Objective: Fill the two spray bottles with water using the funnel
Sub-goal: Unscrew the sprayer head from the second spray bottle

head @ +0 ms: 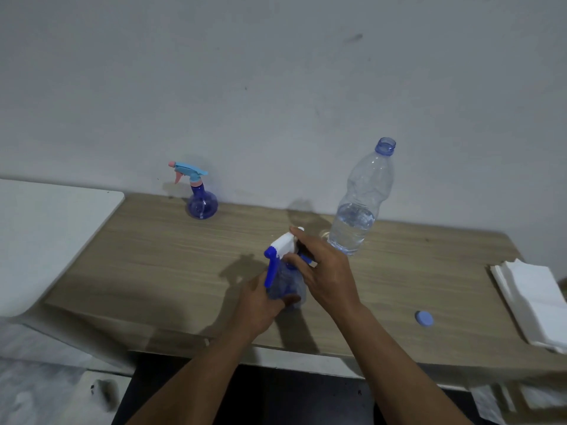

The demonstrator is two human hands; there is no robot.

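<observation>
A clear blue spray bottle with a white and blue trigger head stands near the middle of the wooden table. My left hand wraps its body from the left. My right hand grips the trigger head from above and the right. A second spray bottle, round and blue with a light blue and pink head, stands at the back left by the wall. An uncapped plastic water bottle, roughly a third full, stands at the back right. No funnel is visible.
The water bottle's blue cap lies on the table to the right of my hands. A stack of white paper napkins sits at the right edge. A white surface adjoins the table on the left. A wall rises directly behind.
</observation>
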